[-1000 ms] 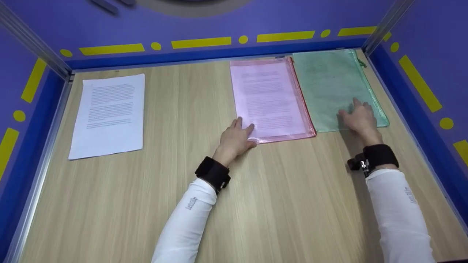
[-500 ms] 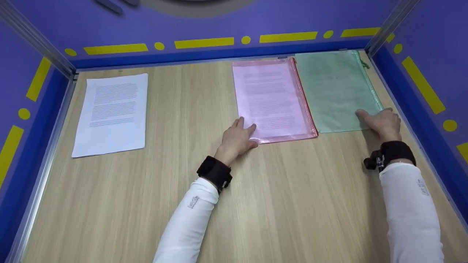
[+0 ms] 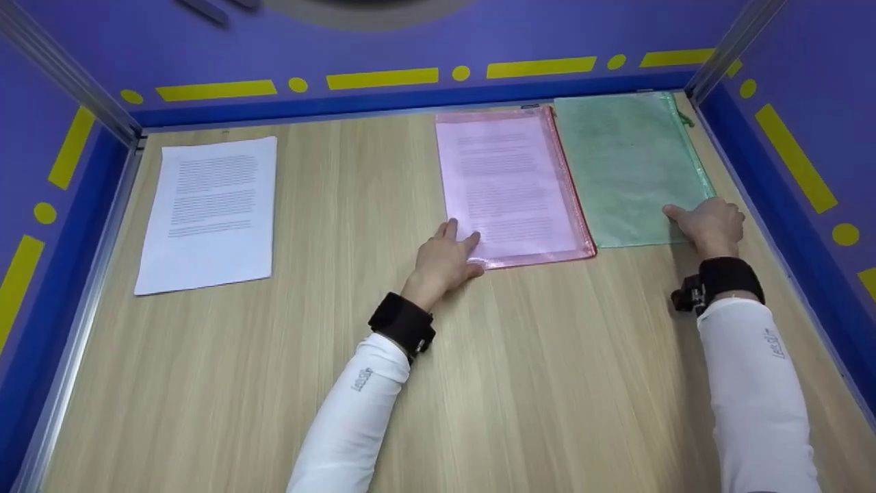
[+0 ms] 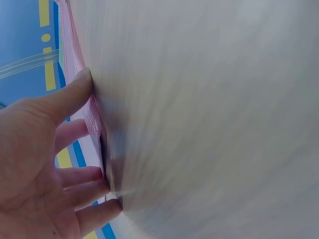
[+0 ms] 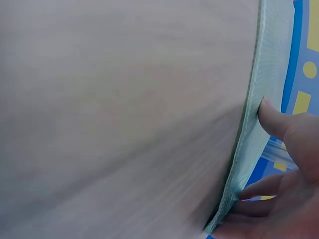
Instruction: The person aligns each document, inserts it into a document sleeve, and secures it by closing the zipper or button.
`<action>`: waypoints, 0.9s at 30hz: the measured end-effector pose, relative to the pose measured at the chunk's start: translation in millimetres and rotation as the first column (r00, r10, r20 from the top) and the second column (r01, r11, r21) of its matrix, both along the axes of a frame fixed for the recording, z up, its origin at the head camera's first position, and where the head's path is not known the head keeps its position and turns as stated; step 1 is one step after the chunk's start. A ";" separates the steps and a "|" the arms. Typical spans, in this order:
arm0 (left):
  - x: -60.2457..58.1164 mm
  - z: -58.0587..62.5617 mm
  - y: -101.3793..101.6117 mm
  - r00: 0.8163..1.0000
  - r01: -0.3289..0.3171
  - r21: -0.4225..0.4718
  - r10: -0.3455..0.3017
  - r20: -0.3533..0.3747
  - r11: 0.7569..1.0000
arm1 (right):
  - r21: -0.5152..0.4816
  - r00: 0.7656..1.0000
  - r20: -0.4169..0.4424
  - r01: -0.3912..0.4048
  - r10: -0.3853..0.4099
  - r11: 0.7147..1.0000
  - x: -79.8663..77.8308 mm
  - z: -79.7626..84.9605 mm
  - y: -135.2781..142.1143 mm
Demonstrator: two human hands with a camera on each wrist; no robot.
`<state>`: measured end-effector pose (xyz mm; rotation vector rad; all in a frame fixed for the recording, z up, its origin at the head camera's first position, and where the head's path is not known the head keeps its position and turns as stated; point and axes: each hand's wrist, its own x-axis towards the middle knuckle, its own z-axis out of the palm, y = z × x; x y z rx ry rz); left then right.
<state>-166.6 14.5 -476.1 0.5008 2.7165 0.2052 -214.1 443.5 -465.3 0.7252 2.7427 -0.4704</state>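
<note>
A pink zip pouch (image 3: 508, 181) with printed paper inside lies flat toward the back of the table. My left hand (image 3: 441, 261) rests at its lower left corner, fingers spread; in the left wrist view the thumb (image 4: 77, 94) touches the pouch's near edge. Right beside it lies a green mesh zip pouch (image 3: 629, 164), its zipper along the right side. My right hand (image 3: 712, 222) covers that pouch's lower right corner. Its thumb (image 5: 274, 119) lies on the green surface and the other fingers reach along the right edge, their tips partly hidden.
A white printed sheet or stack of sheets (image 3: 211, 216) lies at the far left of the wooden table (image 3: 356, 205). Blue-purple walls with yellow marks (image 3: 383, 79) enclose the back and both sides.
My right hand has moved from the lower part of the green pouch's face rightward to its lower right corner, then slightly back left. The left hand stays at the pink pouch.
</note>
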 end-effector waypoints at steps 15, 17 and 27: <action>0.3 0.3 -1.1 1.000 -0.002 0.017 0.002 0.011 1.000 | -0.174 0.984 -0.104 0.126 -0.145 0.977 0.4 -4.0 12.1; 0.3 1.2 -1.2 1.000 -0.005 0.023 0.005 0.013 1.000 | -0.185 0.982 -0.127 0.114 -0.138 0.976 -0.5 -5.0 12.6; 0.6 1.8 -0.8 1.000 0.005 0.000 -0.005 -0.011 1.000 | -0.400 0.933 -0.251 0.141 -0.256 0.906 -1.2 5.8 17.5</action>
